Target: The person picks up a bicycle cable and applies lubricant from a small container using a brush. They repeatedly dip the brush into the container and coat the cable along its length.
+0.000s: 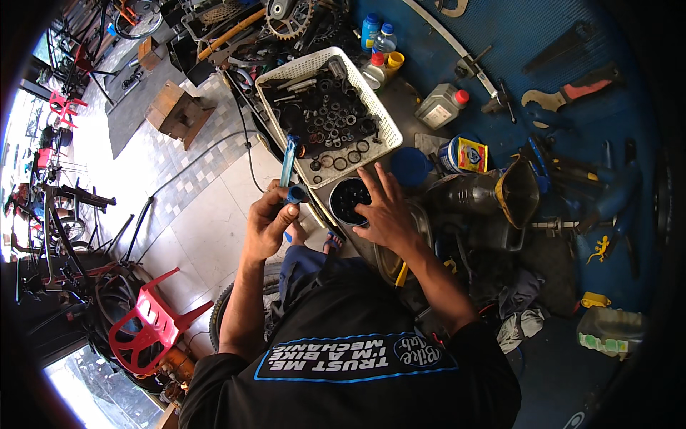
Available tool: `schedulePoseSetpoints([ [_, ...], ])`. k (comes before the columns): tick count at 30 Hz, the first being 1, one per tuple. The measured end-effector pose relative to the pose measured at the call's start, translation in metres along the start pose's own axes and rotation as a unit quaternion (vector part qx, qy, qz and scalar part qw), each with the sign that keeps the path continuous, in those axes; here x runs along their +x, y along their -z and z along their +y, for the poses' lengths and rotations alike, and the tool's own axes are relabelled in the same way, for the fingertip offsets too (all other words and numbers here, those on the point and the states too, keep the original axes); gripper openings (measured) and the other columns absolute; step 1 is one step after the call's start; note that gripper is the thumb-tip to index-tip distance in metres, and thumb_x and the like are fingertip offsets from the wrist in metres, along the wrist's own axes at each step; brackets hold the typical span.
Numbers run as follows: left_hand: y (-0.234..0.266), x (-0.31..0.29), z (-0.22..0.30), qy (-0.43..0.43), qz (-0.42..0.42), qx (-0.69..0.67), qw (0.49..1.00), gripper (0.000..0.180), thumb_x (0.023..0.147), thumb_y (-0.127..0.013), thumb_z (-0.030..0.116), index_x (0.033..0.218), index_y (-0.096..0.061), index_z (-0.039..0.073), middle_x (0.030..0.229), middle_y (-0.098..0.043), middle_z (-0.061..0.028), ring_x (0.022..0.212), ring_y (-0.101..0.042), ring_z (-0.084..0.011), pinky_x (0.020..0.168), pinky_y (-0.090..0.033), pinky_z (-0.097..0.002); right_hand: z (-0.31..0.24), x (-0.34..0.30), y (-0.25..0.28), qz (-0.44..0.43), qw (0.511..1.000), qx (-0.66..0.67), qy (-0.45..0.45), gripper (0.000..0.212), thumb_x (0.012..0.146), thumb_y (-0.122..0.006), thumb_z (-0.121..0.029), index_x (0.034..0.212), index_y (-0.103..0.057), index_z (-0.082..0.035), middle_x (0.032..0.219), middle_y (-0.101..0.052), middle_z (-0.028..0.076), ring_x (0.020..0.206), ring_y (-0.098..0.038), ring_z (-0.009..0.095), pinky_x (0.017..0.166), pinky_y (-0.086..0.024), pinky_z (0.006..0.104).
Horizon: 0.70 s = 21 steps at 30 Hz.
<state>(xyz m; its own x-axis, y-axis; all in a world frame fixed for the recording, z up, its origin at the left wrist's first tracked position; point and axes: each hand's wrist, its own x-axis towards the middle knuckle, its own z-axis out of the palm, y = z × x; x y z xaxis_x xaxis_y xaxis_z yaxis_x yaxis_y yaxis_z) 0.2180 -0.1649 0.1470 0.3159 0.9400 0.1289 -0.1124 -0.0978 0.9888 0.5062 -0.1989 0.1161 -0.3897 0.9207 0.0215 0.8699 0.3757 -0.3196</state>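
Observation:
In my left hand (271, 218), closed, is a small round part (296, 194) with a blue, hollow end, pinched between thumb and fingers. A narrow blue stick (289, 161) stands up from the same hand, its far tip darker; its exact kind is unclear. My right hand (389, 211) has its fingers spread over the rim of a round tub (333, 208) with dark contents. The thumb reaches over the tub's opening, and I see nothing held in this hand. Just beyond both hands lies a white plastic basket (391, 134) with several metal rings, bearings and rods.
Bottles, including a grey one with a red cap (441, 107), stand beyond the basket. A blue lid (411, 166), a blue-and-white tub (457, 154) and a cut dark bottle (468, 193) lie to the right. Tools hang on a blue wall; a red chair (153, 322) stands at left.

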Motion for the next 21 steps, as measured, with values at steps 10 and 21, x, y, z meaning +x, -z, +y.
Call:
schedulePoseSetpoints([
  [10, -0.0036, 0.0001, -0.0002, 0.003, -0.005, -0.003, 1.000, 0.034, 0.104, -0.076, 0.031, 0.107, -0.073, -0.003, 0.099, -0.063, -0.0048, 0.088, -0.057, -0.0137, 0.080, -0.046, -0.0290, 0.0015, 0.0003, -0.0041, -0.003, 1.000, -0.018, 0.013, 0.026, 0.073, -0.095, -0.035, 0.087, -0.085, -0.016, 0.175, -0.029, 0.015, 0.163, -0.018, 0.045, 0.131, -0.025, 0.0616],
  [21, -0.0029, -0.0026, 0.0018, 0.019, -0.010, -0.013, 1.000, 0.033, 0.103, -0.077, 0.030, 0.108, -0.073, -0.002, 0.102, -0.064, -0.0048, 0.096, -0.058, -0.0154, 0.088, -0.046, -0.0309, -0.0001, 0.0043, -0.0035, -0.013, 0.999, -0.033, 0.009, 0.028, 0.072, -0.096, -0.035, 0.088, -0.085, -0.016, 0.170, -0.035, 0.016, 0.162, -0.021, 0.045, 0.131, -0.026, 0.0600],
])
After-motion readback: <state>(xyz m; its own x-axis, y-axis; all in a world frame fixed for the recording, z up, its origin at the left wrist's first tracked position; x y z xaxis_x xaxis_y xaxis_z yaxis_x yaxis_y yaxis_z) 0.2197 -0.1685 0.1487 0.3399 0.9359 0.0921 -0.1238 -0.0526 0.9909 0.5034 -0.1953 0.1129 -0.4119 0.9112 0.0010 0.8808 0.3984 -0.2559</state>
